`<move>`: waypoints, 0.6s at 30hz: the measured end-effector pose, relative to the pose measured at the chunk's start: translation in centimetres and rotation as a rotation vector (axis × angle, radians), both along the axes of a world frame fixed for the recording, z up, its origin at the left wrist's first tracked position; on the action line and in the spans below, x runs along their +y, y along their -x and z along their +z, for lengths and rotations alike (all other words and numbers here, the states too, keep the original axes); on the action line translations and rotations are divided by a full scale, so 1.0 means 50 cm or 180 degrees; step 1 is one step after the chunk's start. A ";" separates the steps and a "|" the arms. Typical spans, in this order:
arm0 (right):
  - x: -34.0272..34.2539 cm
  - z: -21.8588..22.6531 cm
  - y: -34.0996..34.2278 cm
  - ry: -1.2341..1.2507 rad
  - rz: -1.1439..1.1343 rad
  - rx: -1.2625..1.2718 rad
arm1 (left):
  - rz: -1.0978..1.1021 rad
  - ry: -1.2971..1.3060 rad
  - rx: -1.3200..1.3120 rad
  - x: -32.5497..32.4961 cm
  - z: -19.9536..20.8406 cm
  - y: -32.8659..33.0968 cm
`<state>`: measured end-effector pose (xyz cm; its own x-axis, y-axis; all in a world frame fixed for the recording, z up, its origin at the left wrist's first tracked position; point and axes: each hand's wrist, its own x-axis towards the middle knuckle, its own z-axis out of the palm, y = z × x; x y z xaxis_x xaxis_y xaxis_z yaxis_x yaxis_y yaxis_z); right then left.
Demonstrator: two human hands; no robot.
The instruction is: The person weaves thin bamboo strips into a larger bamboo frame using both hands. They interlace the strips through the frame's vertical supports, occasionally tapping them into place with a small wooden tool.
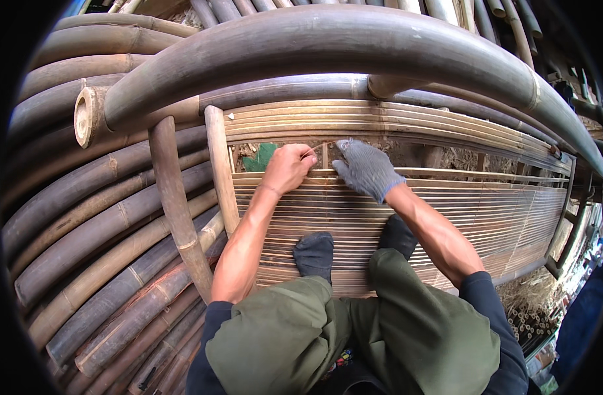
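A bamboo bench frame with a slatted seat (459, 210) of thin split-bamboo strips lies under my hands. My bare left hand (288, 168) is closed in a pinch near the open gap in the slats, above a green leaf-like piece (260, 158). A thin, light-brown strip (326, 146) runs between my two hands. My right hand (367, 169), in a grey knitted glove, has its fingers closed at the strip's other end; the fingertips partly hide the grip. A short crosspiece (325, 157) shows beneath the strip. Both hands are close together over the gap.
A thick bamboo pole (328, 39) arches across the far side, with banded slats (380, 118) below it. Stacked bamboo poles (91, 263) fill the left. My feet in dark socks (313, 255) rest on the slats. Cut bamboo ends (532, 322) lie at the lower right.
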<state>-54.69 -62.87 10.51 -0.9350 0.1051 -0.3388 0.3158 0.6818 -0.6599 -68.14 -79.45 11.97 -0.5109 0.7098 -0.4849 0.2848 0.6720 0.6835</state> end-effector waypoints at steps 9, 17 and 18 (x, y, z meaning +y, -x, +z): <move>-0.010 0.192 -0.313 0.0373 0.0229 0.1246 | 0.0799 -0.0171 -0.1908 -0.024 0.121 -0.001; 0.058 0.327 -1.224 -0.0972 0.0389 -0.4085 | -0.0367 -0.0197 0.0979 -0.035 -0.041 -0.088; 0.053 0.332 -1.258 -0.0931 0.0383 -0.4440 | -0.0389 -0.0227 0.1007 -0.037 -0.048 -0.088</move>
<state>8.22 -60.20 27.11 0.1309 0.2758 -0.9523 0.5093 0.8054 0.3033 -63.76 -81.28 9.55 -0.5372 0.8014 -0.2630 0.5657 0.5735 0.5925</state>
